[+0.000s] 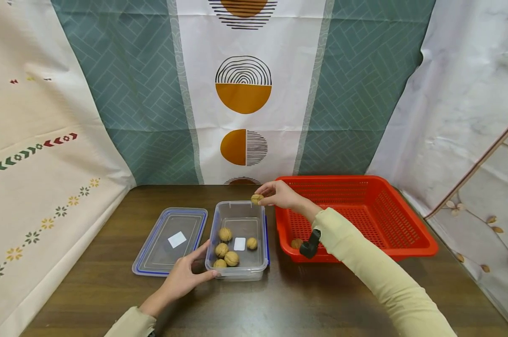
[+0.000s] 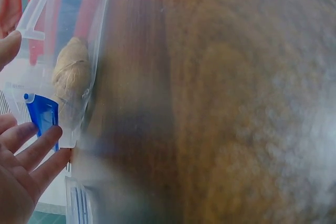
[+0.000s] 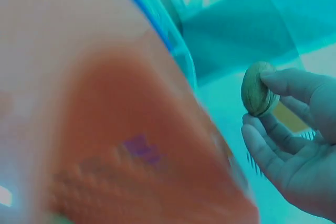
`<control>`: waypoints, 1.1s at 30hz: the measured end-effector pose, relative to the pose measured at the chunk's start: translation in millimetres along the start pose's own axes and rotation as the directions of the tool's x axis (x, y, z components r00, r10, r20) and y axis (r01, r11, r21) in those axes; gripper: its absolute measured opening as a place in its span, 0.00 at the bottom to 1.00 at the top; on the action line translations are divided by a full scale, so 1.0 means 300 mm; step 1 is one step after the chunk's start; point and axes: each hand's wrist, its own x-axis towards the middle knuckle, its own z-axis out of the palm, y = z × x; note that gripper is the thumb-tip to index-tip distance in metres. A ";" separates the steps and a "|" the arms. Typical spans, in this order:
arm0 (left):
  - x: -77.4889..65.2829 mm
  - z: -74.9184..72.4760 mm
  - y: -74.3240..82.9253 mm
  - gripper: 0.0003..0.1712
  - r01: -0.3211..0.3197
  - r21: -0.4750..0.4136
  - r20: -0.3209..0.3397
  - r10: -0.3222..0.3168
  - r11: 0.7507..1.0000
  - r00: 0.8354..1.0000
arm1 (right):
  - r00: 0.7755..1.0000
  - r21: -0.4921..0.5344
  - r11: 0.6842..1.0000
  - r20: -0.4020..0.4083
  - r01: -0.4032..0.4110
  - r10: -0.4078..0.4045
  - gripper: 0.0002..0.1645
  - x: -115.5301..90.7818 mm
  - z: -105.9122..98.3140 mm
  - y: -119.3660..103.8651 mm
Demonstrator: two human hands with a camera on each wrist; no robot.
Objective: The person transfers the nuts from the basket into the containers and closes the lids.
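My right hand (image 1: 281,194) pinches a walnut (image 1: 257,199) between thumb and fingertips, above the far right corner of a clear plastic container (image 1: 245,275). The right wrist view shows this walnut (image 3: 256,92) at the fingertips, with its seam visible. Several walnuts (image 1: 231,258) lie inside the container, most along its left side and one (image 1: 251,243) toward the right. At the container's near left corner my left hand (image 1: 182,280) spreads its thumb and fairly straight fingers against the front and left sides. In the left wrist view its fingers touch a blue side latch (image 2: 44,113).
A clear lid with a blue seal (image 1: 155,255) lies flat left of the container. To the right stands a red perforated basket (image 1: 410,234) with a walnut (image 1: 296,243) near its front left corner. Patterned cloth (image 1: 153,93) hangs behind the wooden table (image 1: 300,304).
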 end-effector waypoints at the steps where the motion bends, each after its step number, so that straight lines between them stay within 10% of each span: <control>1: 0.001 0.000 0.000 0.45 0.000 -0.002 0.002 0.000 1.000 1.000 | 1.000 0.001 1.000 0.000 -0.007 0.007 0.16 0.002 0.016 -0.006; 14: 0.000 0.001 -0.007 0.44 0.009 -0.034 0.010 -0.008 0.999 1.000 | 0.974 0.182 0.960 -0.039 -0.212 0.222 0.15 -0.007 0.242 -0.061; 33: 0.001 0.000 -0.011 0.44 -0.012 0.011 -0.004 0.012 1.000 1.000 | 0.971 -0.058 0.975 -0.119 -0.214 0.206 0.12 -0.071 0.384 -0.030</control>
